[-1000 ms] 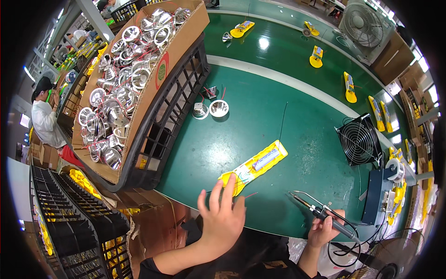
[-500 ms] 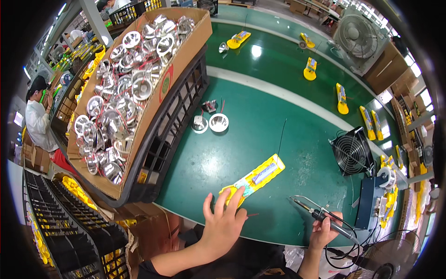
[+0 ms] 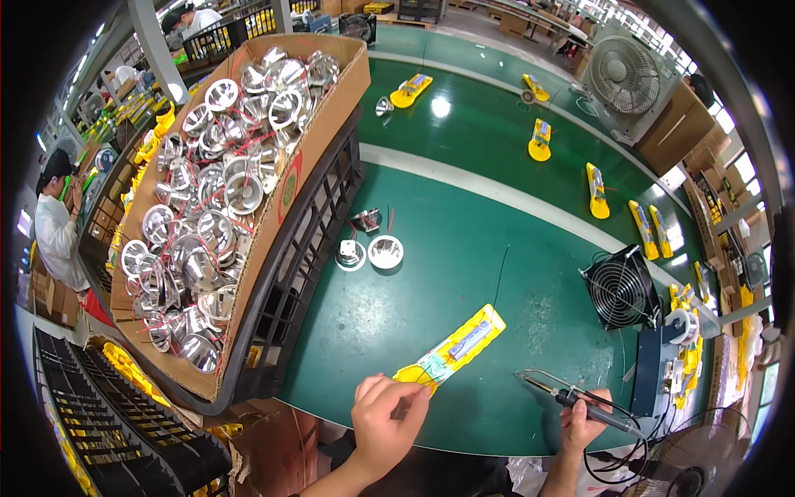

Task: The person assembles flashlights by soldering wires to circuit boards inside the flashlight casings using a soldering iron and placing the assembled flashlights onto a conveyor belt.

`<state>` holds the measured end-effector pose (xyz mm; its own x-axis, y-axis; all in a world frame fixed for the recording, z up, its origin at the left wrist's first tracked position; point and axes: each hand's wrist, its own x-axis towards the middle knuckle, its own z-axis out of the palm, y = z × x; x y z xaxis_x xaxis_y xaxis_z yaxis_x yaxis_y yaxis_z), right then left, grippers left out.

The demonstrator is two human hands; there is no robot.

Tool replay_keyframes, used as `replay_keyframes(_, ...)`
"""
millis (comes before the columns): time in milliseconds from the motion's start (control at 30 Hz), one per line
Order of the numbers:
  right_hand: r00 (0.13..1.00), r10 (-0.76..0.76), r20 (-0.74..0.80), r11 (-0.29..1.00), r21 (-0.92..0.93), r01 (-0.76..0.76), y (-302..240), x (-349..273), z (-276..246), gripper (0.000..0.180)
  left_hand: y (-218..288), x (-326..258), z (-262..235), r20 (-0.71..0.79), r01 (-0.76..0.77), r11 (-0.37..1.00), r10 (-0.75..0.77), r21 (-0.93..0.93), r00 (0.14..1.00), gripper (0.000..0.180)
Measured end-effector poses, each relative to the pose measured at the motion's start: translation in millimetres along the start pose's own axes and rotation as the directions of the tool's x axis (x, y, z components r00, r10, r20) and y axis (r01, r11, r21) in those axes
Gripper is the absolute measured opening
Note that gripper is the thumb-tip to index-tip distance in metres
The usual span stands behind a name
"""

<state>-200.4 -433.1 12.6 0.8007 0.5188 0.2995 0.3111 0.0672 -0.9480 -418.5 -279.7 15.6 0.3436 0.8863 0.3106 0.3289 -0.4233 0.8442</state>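
A yellow flashlight-like housing (image 3: 472, 341) lies slantwise on the green table, with a blue-wrapped part and a small pale green board inside. A thin dark wire rises from its far end. My left hand (image 3: 387, 417) is closed at the housing's near end, thumb and fingers drawn together; what they pinch, if anything, is hidden. To the right, my right hand (image 3: 581, 424) grips a soldering iron (image 3: 571, 399) with a thin metal guide tube, its tip pointing left just over the table. Two loose round silver reflectors (image 3: 385, 252) and a smaller metallic piece (image 3: 367, 219) lie beyond the left hand.
At left, a cardboard box (image 3: 327, 116) heaped with wired reflectors sits on a black crate (image 3: 286, 290). A black fan (image 3: 621, 288) and a blue soldering unit (image 3: 654, 371) stand at right. Beyond runs a green conveyor (image 3: 480, 124) carrying several yellow housings. Other people work far left.
My left hand has gone from spread fingers over the housing to a closed pinch at its near end. The right hand still holds the iron. The whole view has shifted slightly.
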Motion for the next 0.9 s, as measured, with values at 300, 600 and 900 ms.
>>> replay_keyframes(300, 0.951, -0.044, 0.305, 0.969, 0.246, -0.034, -32, 21, 41, 0.03, 5, 15, -3, 0.044, 0.089, 0.993, -0.092, 0.073, 0.995, 0.008)
replay_keyframes(600, 0.904, -0.027, 0.427, 0.973, 0.219, -0.074, -18, 14, 70, 0.024, -2, 21, -7, 0.163, 0.154, 0.98, -0.173, 0.128, 0.971, 0.008)
replay_keyframes(900, 0.879, -0.022, 0.476, 0.984, 0.167, -0.065, -12, 11, 74, 0.024, 2, 24, -6, 0.185, 0.222, 0.969, -0.239, 0.111, 0.953, 0.007)
